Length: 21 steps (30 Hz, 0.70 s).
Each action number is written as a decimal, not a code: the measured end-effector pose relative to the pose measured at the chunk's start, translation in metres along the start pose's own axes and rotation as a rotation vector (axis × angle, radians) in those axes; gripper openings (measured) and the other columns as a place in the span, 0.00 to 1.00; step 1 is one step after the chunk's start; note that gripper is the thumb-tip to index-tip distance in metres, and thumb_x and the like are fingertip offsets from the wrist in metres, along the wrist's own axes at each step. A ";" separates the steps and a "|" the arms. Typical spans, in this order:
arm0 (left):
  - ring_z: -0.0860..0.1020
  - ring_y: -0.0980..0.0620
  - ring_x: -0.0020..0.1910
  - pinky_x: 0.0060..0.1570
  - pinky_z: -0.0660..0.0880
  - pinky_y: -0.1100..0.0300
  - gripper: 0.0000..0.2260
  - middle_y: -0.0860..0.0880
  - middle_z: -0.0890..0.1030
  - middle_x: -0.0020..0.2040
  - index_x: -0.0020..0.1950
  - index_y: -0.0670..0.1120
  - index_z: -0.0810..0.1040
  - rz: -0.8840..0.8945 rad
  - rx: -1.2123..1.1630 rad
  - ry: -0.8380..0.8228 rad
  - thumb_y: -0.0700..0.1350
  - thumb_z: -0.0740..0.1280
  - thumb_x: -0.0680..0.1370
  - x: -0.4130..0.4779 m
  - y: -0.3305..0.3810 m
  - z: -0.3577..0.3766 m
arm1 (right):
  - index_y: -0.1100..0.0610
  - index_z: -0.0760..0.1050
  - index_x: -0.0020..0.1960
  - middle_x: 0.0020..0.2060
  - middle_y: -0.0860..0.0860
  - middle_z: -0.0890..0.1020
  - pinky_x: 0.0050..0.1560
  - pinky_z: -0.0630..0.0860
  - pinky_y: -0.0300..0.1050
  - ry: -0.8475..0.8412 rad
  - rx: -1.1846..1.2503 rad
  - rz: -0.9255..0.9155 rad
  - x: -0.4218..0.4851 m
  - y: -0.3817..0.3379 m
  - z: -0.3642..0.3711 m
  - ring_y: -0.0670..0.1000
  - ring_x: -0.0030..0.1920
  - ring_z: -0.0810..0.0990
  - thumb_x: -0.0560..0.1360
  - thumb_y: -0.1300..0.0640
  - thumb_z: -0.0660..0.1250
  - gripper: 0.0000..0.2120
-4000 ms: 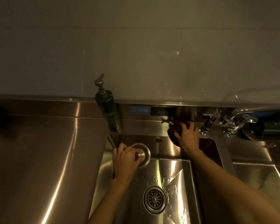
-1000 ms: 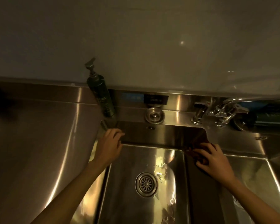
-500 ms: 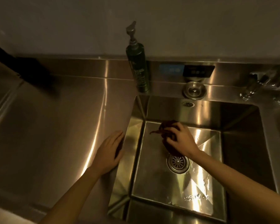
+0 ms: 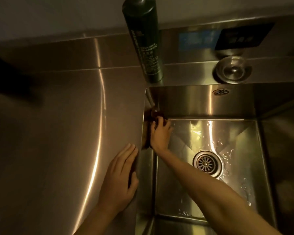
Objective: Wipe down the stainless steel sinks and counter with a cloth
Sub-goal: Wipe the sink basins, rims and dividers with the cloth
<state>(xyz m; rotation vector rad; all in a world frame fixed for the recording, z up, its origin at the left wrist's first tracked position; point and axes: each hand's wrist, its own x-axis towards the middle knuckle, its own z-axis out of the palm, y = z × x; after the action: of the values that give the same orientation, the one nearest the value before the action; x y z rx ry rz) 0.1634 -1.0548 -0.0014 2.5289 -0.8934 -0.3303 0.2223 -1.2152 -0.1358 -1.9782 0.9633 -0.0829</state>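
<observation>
Right hand (image 4: 160,134), fingers curled on cloth (image 4: 151,116), at sink (image 4: 193,102) left wall; left hand (image 4: 120,177), fingers straight, flat on desk (image 4: 58,133) edge.

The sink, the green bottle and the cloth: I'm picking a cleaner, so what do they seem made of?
Sink: brushed stainless steel, by its fine grain and streaked highlights. Green bottle: probably plastic, by its soft sheen and printed text; coated metal is possible. Cloth: dark crumpled fabric, too dim to tell more.
</observation>
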 end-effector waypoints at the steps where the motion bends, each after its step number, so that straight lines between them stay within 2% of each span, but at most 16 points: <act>1: 0.59 0.57 0.72 0.72 0.52 0.65 0.26 0.51 0.63 0.73 0.73 0.46 0.62 0.006 0.002 -0.004 0.47 0.57 0.75 0.001 0.000 -0.001 | 0.53 0.67 0.65 0.65 0.61 0.66 0.61 0.67 0.56 -0.024 -0.081 0.046 0.010 0.009 0.008 0.64 0.62 0.66 0.81 0.50 0.54 0.15; 5: 0.59 0.57 0.72 0.72 0.51 0.66 0.26 0.51 0.63 0.72 0.73 0.46 0.63 0.025 0.019 -0.013 0.45 0.57 0.74 0.002 0.003 -0.003 | 0.51 0.61 0.70 0.69 0.63 0.61 0.65 0.63 0.64 -0.299 -0.261 0.210 0.040 0.025 0.019 0.69 0.68 0.61 0.81 0.48 0.51 0.19; 7: 0.59 0.57 0.72 0.72 0.50 0.66 0.26 0.51 0.63 0.72 0.73 0.46 0.62 0.007 0.018 -0.023 0.45 0.57 0.74 0.001 0.006 -0.005 | 0.52 0.61 0.70 0.70 0.63 0.59 0.66 0.61 0.64 -0.353 -0.245 0.200 0.039 0.024 0.006 0.69 0.69 0.60 0.81 0.47 0.52 0.19; 10: 0.59 0.57 0.72 0.73 0.50 0.66 0.26 0.50 0.63 0.72 0.73 0.46 0.62 -0.008 0.023 -0.025 0.45 0.57 0.74 0.002 0.009 -0.007 | 0.54 0.65 0.65 0.68 0.58 0.60 0.64 0.65 0.60 -0.244 -0.072 -0.044 0.014 0.007 -0.023 0.65 0.66 0.62 0.79 0.45 0.54 0.18; 13: 0.60 0.55 0.72 0.73 0.50 0.64 0.26 0.49 0.64 0.72 0.73 0.44 0.63 -0.015 0.022 -0.023 0.45 0.56 0.74 0.002 0.009 -0.005 | 0.53 0.67 0.63 0.64 0.50 0.60 0.62 0.63 0.46 -0.011 0.170 -0.312 -0.023 -0.017 -0.045 0.54 0.64 0.60 0.78 0.45 0.54 0.18; 15: 0.60 0.55 0.72 0.73 0.51 0.64 0.25 0.49 0.64 0.72 0.72 0.44 0.63 -0.017 0.022 -0.017 0.44 0.56 0.74 0.002 0.009 -0.005 | 0.54 0.68 0.64 0.65 0.52 0.61 0.61 0.61 0.41 0.062 0.229 -0.361 -0.032 -0.022 -0.043 0.52 0.64 0.61 0.78 0.50 0.55 0.17; 18: 0.60 0.54 0.72 0.73 0.53 0.62 0.25 0.49 0.64 0.72 0.72 0.44 0.64 -0.011 0.024 -0.015 0.44 0.57 0.74 0.002 0.006 -0.003 | 0.57 0.68 0.68 0.68 0.58 0.62 0.62 0.63 0.43 0.024 0.210 -0.188 -0.012 -0.020 -0.025 0.58 0.65 0.63 0.80 0.55 0.55 0.17; 21: 0.60 0.54 0.73 0.73 0.55 0.61 0.25 0.49 0.64 0.72 0.72 0.43 0.65 0.006 0.030 -0.003 0.44 0.57 0.74 0.003 0.004 -0.003 | 0.54 0.67 0.70 0.69 0.60 0.62 0.66 0.64 0.57 -0.009 0.058 0.053 0.022 -0.007 0.005 0.64 0.65 0.63 0.81 0.54 0.53 0.18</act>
<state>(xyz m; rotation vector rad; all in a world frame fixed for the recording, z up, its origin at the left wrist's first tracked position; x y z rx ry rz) 0.1642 -1.0583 0.0024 2.5531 -0.9132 -0.3212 0.2439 -1.2244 -0.1404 -1.8973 0.9957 -0.0720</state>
